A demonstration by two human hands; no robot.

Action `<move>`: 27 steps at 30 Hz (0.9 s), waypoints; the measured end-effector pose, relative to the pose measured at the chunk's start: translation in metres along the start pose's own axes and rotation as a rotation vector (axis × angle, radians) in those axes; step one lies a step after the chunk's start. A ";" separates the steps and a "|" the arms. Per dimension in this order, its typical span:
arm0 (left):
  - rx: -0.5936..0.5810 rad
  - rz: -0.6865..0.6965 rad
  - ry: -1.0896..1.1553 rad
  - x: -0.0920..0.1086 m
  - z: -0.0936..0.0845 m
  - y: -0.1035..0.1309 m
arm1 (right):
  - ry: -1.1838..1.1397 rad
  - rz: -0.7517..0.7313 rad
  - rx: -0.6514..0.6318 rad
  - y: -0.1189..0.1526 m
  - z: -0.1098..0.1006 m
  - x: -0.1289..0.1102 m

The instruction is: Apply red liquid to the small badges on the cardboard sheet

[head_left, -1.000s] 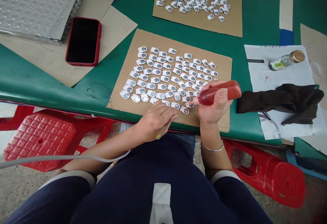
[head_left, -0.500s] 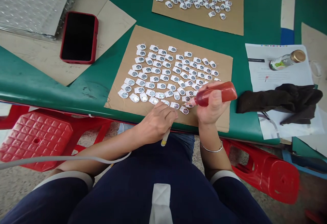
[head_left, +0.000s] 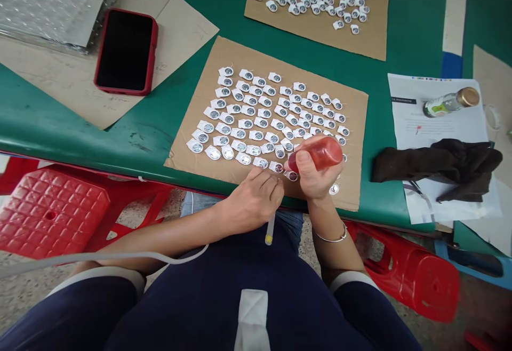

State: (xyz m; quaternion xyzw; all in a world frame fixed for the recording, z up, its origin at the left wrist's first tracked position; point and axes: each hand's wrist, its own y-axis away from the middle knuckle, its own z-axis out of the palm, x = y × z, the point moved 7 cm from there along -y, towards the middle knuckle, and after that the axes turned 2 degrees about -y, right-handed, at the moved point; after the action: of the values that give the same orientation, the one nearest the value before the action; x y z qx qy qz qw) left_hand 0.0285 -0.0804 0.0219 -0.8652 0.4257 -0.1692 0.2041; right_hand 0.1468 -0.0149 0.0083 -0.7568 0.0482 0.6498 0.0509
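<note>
My right hand (head_left: pixel 318 177) is wrapped round a squeeze bottle (head_left: pixel 322 153) of red liquid, tilted so its tip points down and left at a small round piece (head_left: pixel 276 167) near the front of a cardboard sheet (head_left: pixel 192 105). Rows of small white tabs with silvery round faces lie on this sheet. Just left of the bottle's tip, my left hand (head_left: pixel 256 199) has its fingers closed at the sheet's front edge. A thin translucent stick with a yellow end (head_left: pixel 269 236) hangs down from that hand. The left fingertips are partly hidden.
A second cardboard sheet (head_left: pixel 316 36) with more such pieces lies at the back. To the left are a red-cased phone (head_left: pixel 126 52) and bubble wrap (head_left: pixel 44 4). A small glass bottle (head_left: pixel 444 104), papers and dark cloth (head_left: pixel 424 164) lie right. Red stools (head_left: pixel 52 207) flank me.
The bottle has moved left, its tip going from around the front-right piece to its left neighbour. My left hand has shifted slightly right and down with the stick. The view has also shifted slightly.
</note>
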 end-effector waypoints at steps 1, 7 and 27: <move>-0.007 0.002 0.001 0.000 0.000 0.000 | 0.002 -0.003 -0.005 0.000 0.000 0.001; -0.008 0.010 0.002 0.001 -0.002 -0.001 | 0.058 -0.087 0.024 0.000 0.000 0.008; -0.033 0.020 0.006 0.001 0.001 -0.001 | 0.211 -0.373 0.059 0.000 0.003 0.007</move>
State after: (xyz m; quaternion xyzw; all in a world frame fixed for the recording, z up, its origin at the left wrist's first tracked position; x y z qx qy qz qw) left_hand 0.0300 -0.0811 0.0218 -0.8637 0.4375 -0.1628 0.1900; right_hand 0.1450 -0.0143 0.0008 -0.8146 -0.0687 0.5447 0.1872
